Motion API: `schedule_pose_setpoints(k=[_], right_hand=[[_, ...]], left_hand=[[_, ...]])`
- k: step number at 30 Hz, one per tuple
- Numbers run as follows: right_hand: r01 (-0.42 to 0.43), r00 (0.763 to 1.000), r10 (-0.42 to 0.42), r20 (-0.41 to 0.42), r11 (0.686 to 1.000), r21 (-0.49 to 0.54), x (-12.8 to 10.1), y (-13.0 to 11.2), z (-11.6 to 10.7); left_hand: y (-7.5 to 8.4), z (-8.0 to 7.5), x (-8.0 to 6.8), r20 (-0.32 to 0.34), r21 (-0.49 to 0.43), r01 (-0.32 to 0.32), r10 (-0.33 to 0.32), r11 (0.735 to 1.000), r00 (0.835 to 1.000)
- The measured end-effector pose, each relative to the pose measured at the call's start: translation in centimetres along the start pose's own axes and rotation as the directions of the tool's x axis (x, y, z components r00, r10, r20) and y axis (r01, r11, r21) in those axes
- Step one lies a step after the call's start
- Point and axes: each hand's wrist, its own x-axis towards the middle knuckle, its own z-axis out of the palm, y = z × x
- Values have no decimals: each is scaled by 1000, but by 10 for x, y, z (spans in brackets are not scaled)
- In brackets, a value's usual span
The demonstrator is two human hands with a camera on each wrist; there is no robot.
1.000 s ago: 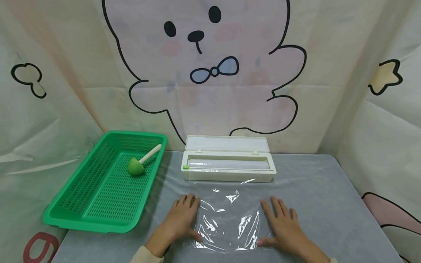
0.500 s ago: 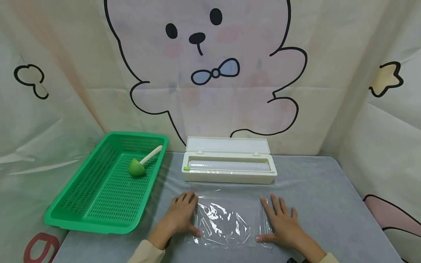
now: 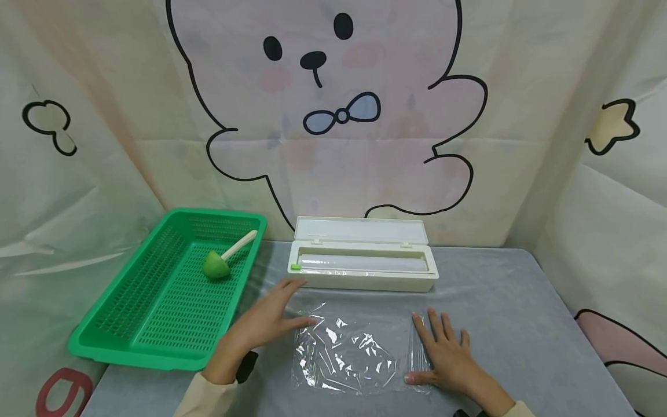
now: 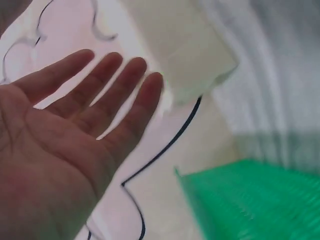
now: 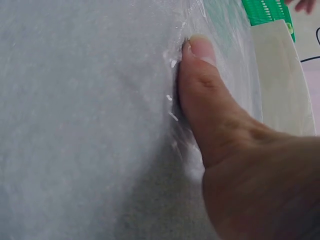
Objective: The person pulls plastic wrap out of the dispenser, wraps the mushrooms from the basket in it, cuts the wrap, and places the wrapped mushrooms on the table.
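Note:
A clear sheet of plastic wrap (image 3: pixel 349 353) lies wrinkled on the grey cloth. Behind it stands a white cling film dispenser (image 3: pixel 365 282), its lid tipped back and a film roll (image 3: pixel 362 262) inside. My right hand (image 3: pixel 449 362) rests with spread fingers on the wrap's right edge; in the right wrist view the thumb (image 5: pixel 205 85) presses on the film. My left hand (image 3: pixel 268 318) is raised off the table near the wrap's upper left corner and the dispenser's left end. The left wrist view shows its palm (image 4: pixel 55 155) facing the camera, fingers extended, holding nothing.
At the left is a green perforated basket (image 3: pixel 177 315) with a small ladle (image 3: pixel 221 260), green bowl and pale handle, in it. A grey cloth (image 3: pixel 510 313) covers the table. A printed cartoon curtain (image 3: pixel 333 162) hangs behind and at both sides.
The wrap came away from the dispenser and crumpled toward its left side. Then my left hand lifted off its left edge and moved up and left. My right hand stayed nearly still.

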Motion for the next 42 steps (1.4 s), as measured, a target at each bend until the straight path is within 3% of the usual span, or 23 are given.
schedule_pose_setpoints(k=[4,8,14,19,27,36,42], right_hand=[[0,1000,0,13,1000,-9,0,-1,-2],[-7,1000,8,29,1000,-11,1,-2,-3],[-4,1000,4,17,1000,-4,2,-1,-2],[-14,999,14,37,1000,-1,3,-1,-1],[-21,999,21,37,1000,17,3,-1,-1],[-34,998,32,61,999,26,2,-2,-2],[-29,998,28,51,999,20,1,0,-1]], left_hand=[[-4,-27,1,-131,-17,-12,9,1000,991],[-21,-48,3,-232,-81,-7,-12,997,973],[-51,-76,5,-302,-226,52,-120,973,946],[-75,-93,6,-350,-307,58,-169,950,922],[-107,-95,5,-377,-384,135,-289,913,880],[-135,-93,8,-338,-406,243,-391,881,856],[-149,-91,11,-321,-370,303,-427,878,845]])
